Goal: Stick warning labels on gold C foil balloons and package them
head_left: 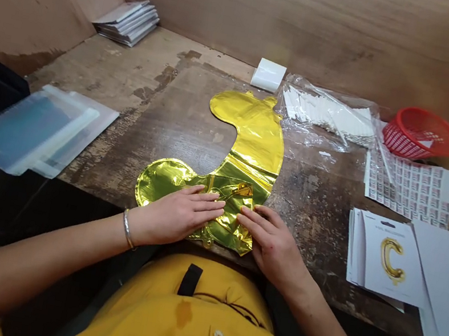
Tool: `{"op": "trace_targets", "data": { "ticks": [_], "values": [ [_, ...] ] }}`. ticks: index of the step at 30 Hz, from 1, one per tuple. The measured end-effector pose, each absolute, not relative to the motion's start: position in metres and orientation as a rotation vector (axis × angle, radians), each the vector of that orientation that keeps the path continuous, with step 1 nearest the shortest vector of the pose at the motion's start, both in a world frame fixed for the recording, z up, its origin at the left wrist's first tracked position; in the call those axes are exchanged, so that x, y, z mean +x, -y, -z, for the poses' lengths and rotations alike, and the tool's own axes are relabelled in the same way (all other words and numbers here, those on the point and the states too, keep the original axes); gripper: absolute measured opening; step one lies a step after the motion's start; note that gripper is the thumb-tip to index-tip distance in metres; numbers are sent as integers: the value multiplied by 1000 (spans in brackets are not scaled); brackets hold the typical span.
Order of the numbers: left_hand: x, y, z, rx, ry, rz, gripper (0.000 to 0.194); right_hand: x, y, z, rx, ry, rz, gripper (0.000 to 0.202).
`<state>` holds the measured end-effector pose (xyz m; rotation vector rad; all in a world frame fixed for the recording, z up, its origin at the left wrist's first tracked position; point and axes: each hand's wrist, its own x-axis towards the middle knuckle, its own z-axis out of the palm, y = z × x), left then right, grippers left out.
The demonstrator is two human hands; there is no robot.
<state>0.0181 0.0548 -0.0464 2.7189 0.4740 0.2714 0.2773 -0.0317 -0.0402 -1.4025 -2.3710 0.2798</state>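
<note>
A flat, uninflated gold foil balloon, curved like a letter C, lies on the worn brown table. Its lower part is folded over near the table's front edge, with creased foil on top. My left hand lies flat across this folded part, fingers stretched out and pointing right. At the fold's right edge, my right hand rests with extended fingertips on the foil; its thumb is hard to make out. Both hands press on the balloon from above, and neither is wrapped around it.
To the right are printed balloon cards, a label sheet, a red basket and a bag of white sticks. Clear plastic sleeves lie left. A packet stack and white card stand near the wooden walls.
</note>
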Motion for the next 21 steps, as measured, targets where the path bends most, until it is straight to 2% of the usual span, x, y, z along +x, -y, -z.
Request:
{"op": "trace_targets", "data": {
  "ticks": [3,7,10,16,21],
  "values": [
    [7,-59,48,2602,-464,-310,45,271,39,43,-1468,2329,-310,49],
    [-1,-57,36,2434,-632,-537,45,264,43,49,-1509,2175,-392,45],
    [2,-51,33,2538,-603,-614,40,262,43,48,-1553,2145,-410,43],
    [20,-40,44,2632,-566,-554,24,257,44,41,-1628,2153,-398,39],
    [23,-37,45,2580,-708,-616,19,258,39,44,-1532,2035,-428,24]
  ]
}}
